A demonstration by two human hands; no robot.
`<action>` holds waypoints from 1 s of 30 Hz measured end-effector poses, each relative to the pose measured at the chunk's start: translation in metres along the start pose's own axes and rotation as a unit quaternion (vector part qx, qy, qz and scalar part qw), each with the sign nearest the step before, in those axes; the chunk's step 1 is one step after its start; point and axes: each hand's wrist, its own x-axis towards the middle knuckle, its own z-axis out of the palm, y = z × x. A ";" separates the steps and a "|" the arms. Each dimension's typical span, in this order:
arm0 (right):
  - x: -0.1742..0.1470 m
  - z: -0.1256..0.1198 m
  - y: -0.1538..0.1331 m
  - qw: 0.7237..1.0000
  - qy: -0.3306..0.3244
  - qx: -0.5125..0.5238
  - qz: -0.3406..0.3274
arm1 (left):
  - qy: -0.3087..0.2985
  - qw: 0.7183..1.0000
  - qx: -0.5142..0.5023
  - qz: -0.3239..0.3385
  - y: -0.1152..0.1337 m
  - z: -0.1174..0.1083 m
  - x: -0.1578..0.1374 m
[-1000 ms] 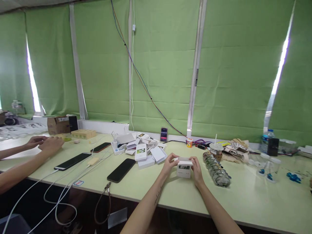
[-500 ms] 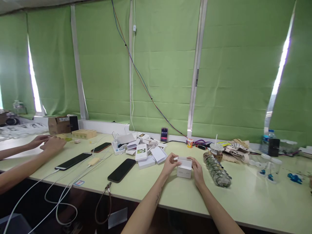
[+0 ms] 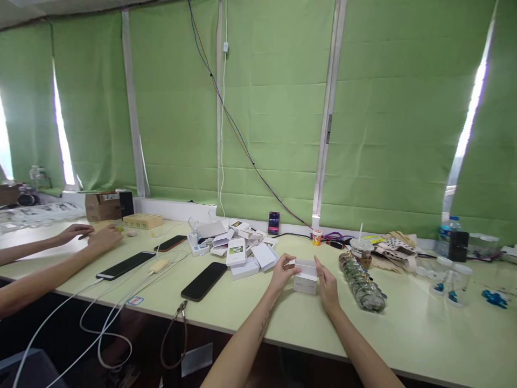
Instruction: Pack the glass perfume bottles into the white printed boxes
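Observation:
A small white cardboard box [image 3: 305,284] stands between my hands near the table's front edge, its top end open and a flap raised at the back. My left hand [image 3: 283,273] pinches the box at its upper left corner, thumb against the near side. Along the right side lies my right hand [image 3: 327,283], closed on the box with its fingers pointing up at the flap. Faint print shows on the front panel. What is inside the box cannot be made out. Just beyond is a pile of flattened and folded white boxes [image 3: 245,268].
To the right lies a row of wrapped round items [image 3: 362,283], with a straw cup [image 3: 361,250] behind. A black phone [image 3: 204,281] and white charging cables [image 3: 121,302] are on the left. Another person's hands [image 3: 103,237] work at far left. Clear jars [image 3: 459,283] stand at right.
My right fingers have straightened upward along the box's right side; earlier they curled over the flap. My left hand keeps its grip. The view has shifted slightly.

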 end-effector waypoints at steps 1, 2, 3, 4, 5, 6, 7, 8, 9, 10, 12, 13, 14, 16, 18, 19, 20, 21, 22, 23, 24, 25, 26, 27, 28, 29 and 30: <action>0.000 0.000 0.000 1.000 -0.003 -0.001 -0.001 | 0.002 1.000 0.012 0.005 0.000 0.000 0.000; 0.000 0.001 0.001 1.000 -0.008 0.000 -0.002 | 0.005 1.000 0.027 0.012 0.000 0.000 -0.001; 0.000 0.002 0.001 1.000 -0.015 0.003 -0.003 | 0.008 0.999 0.043 0.018 0.000 0.001 -0.002; 0.000 0.003 0.001 1.000 -0.024 0.008 -0.002 | 0.013 0.998 0.062 0.027 0.001 0.001 -0.002; 0.000 0.004 0.002 0.999 -0.033 0.012 0.000 | 0.021 0.996 0.084 0.036 0.001 0.001 -0.003; 0.000 0.005 0.003 0.999 -0.039 0.017 0.003 | 0.032 0.992 0.109 0.048 0.001 0.000 -0.003; 0.000 0.006 0.004 0.999 -0.041 0.020 0.007 | 0.047 0.987 0.138 0.061 0.001 0.000 -0.004; 0.001 0.007 0.005 0.999 -0.039 0.023 0.012 | 0.068 0.980 0.170 0.074 0.002 -0.002 -0.004; 0.001 0.007 0.006 0.999 -0.034 0.026 0.017 | 0.093 0.970 0.206 0.086 0.002 -0.004 -0.004; 0.001 0.007 0.007 0.999 -0.030 0.029 0.022 | 0.119 0.958 0.244 0.094 0.002 -0.007 -0.004; 0.001 0.007 0.007 0.999 -0.028 0.036 0.029 | 0.159 0.927 0.326 0.100 0.001 -0.015 -0.002; 0.001 0.006 0.007 0.998 -0.030 0.039 0.030 | 0.170 0.910 0.366 0.098 0.001 -0.020 -0.001; 0.001 0.006 0.006 0.998 -0.031 0.041 0.029 | 0.174 0.893 0.404 0.095 0.001 -0.026 0.001; 0.000 0.006 0.005 0.998 -0.029 0.042 0.025 | 0.171 0.860 0.472 0.084 -0.001 -0.037 0.004; 0.000 0.006 0.004 0.999 -0.022 0.040 0.020 | 0.167 0.828 0.531 0.068 -0.003 -0.046 0.007; 0.000 0.006 0.003 0.999 -0.017 0.039 0.018 | 0.167 0.812 0.556 0.057 -0.005 -0.050 0.008; 0.000 0.006 0.003 0.999 -0.012 0.037 0.014 | 0.168 0.797 0.579 0.045 -0.007 -0.053 0.009; 0.001 0.006 0.003 0.999 -0.009 0.036 0.009 | 0.169 0.782 0.600 0.032 -0.009 -0.055 0.009; 0.001 0.005 0.003 0.999 -0.006 0.034 0.004 | 0.170 0.768 0.618 0.020 -0.011 -0.057 0.010; 0.001 0.005 0.003 0.999 -0.005 0.032 -0.002 | 0.170 0.755 0.633 0.009 -0.012 -0.058 0.010; 0.002 0.005 0.004 0.999 -0.005 0.031 -0.007 | 0.169 0.744 0.647 -0.001 -0.014 -0.058 0.010; 0.002 0.005 0.004 0.999 -0.005 0.029 -0.012 | 0.168 0.733 0.658 -0.010 -0.015 -0.058 0.011; 0.002 0.005 0.004 0.999 -0.005 0.028 -0.015 | 0.168 0.725 0.668 -0.018 -0.015 -0.058 0.011; 0.002 0.005 0.004 0.999 -0.004 0.026 -0.017 | 0.169 0.717 0.676 -0.025 -0.015 -0.058 0.011; 0.002 0.005 0.004 1.000 -0.003 0.025 -0.019 | 0.171 0.710 0.682 -0.031 -0.015 -0.058 0.011; 0.003 0.006 0.004 1.000 -0.001 0.023 -0.019 | 0.174 0.704 0.688 -0.035 -0.014 -0.057 0.012; 0.003 0.006 0.005 1.000 0.001 0.022 -0.018 | 0.178 0.698 0.692 -0.038 -0.013 -0.057 0.012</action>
